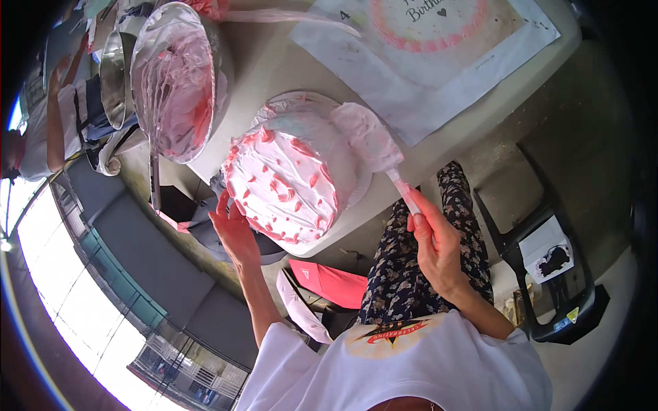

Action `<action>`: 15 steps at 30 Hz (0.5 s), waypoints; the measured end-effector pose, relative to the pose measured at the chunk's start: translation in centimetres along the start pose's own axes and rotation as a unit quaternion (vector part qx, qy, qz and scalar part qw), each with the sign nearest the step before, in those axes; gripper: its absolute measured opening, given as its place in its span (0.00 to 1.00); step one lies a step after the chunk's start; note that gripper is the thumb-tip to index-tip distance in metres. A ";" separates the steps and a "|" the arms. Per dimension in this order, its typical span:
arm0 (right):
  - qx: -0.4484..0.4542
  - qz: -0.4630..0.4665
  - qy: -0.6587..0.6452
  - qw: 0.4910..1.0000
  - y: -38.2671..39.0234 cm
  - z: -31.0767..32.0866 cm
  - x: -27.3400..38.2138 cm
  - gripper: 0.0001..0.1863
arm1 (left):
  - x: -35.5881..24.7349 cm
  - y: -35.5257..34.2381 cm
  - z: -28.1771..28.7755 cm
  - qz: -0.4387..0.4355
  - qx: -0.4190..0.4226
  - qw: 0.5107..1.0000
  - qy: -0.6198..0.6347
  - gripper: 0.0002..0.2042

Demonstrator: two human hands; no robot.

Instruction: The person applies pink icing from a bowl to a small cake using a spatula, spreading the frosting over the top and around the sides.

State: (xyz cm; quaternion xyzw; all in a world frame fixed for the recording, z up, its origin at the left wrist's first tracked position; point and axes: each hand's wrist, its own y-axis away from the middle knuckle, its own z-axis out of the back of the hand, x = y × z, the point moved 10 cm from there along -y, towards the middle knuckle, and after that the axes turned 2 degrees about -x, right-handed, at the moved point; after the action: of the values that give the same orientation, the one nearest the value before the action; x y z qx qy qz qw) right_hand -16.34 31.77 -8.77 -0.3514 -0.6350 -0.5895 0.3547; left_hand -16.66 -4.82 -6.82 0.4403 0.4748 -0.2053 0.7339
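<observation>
A round cake (281,188) covered in white frosting, with pink dabs and petals on its top, stands near the table's edge. My right hand (439,246) is closed round the handle of a spatula (370,140). Its wide blade is coated in pale pink frosting and lies against, or just beside, the cake's right side. Fingers apart, my left hand (236,229) is at the cake's lower left edge with nothing in it; whether it touches the cake or its base I cannot tell. The cake's base (367,181) is partly hidden behind it.
Left of the cake sits a metal bowl (175,89) of pink frosting with a whisk (156,164) in it. At the far right lies a paper sheet (432,92) with a printed cake picture. A black plastic chair (555,315) stands right of my legs. Another person's arm (55,130) shows far left.
</observation>
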 end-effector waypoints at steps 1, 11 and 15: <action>-0.010 0.030 0.010 0.999 -0.1 -0.1 0.3 0.18 | 0.4 -0.2 0.4 0.006 -0.005 1.000 0.011 0.30; 0.007 0.038 -0.053 0.998 0.1 -0.7 1.0 0.18 | 1.8 -0.4 0.7 0.065 0.047 0.993 0.085 0.25; 0.033 0.008 -0.070 0.997 0.9 -0.1 2.5 0.17 | 1.6 -0.4 0.5 0.053 0.061 0.994 0.080 0.24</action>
State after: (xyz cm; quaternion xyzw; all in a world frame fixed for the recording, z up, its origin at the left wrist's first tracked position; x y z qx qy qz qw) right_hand -16.80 31.79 -6.13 -0.3851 -0.6745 -0.5393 0.3256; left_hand -16.00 -5.25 -8.34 0.5236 0.4944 -0.1595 0.6752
